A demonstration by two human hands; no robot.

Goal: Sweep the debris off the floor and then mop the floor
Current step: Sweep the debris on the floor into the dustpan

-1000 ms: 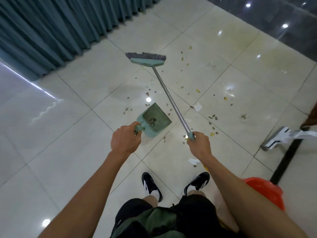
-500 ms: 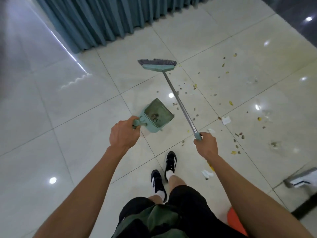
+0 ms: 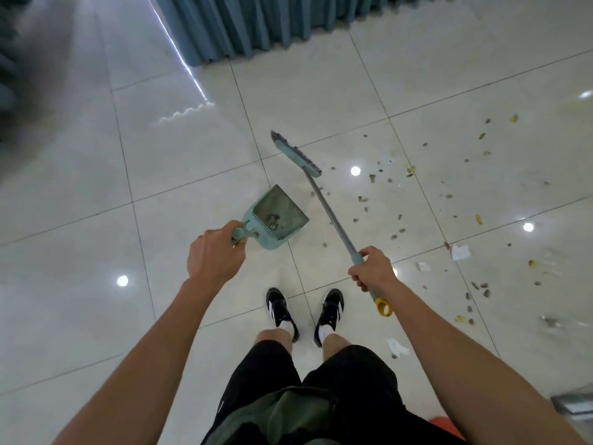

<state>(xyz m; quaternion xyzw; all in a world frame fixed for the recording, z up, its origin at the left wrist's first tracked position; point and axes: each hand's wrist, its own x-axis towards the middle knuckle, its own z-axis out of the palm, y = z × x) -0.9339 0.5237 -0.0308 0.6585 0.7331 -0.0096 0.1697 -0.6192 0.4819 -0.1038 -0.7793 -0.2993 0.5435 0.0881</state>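
Note:
My left hand (image 3: 213, 256) grips the handle of a teal dustpan (image 3: 275, 216) that holds a small clump of dirt. A broom (image 3: 324, 203) with a grey metal shaft and a teal head is gripped near its upper end by my right hand (image 3: 373, 271); a yellow loop sticks out behind the hand. The broom head is off to the front, just left of the debris. Small debris (image 3: 394, 216), seeds, yellow bits and scraps of white paper, lies scattered over the pale tiles to the right.
A teal curtain (image 3: 256, 24) hangs along the far side. My two black shoes (image 3: 303, 311) stand on the glossy tiles (image 3: 80, 284). A red object (image 3: 444, 427) and a grey edge (image 3: 574, 401) show at the bottom right corner.
The view has swung left, so the debris now lies further right. The broom head has turned from crosswise to slanting, and the dustpan stays in my left hand.

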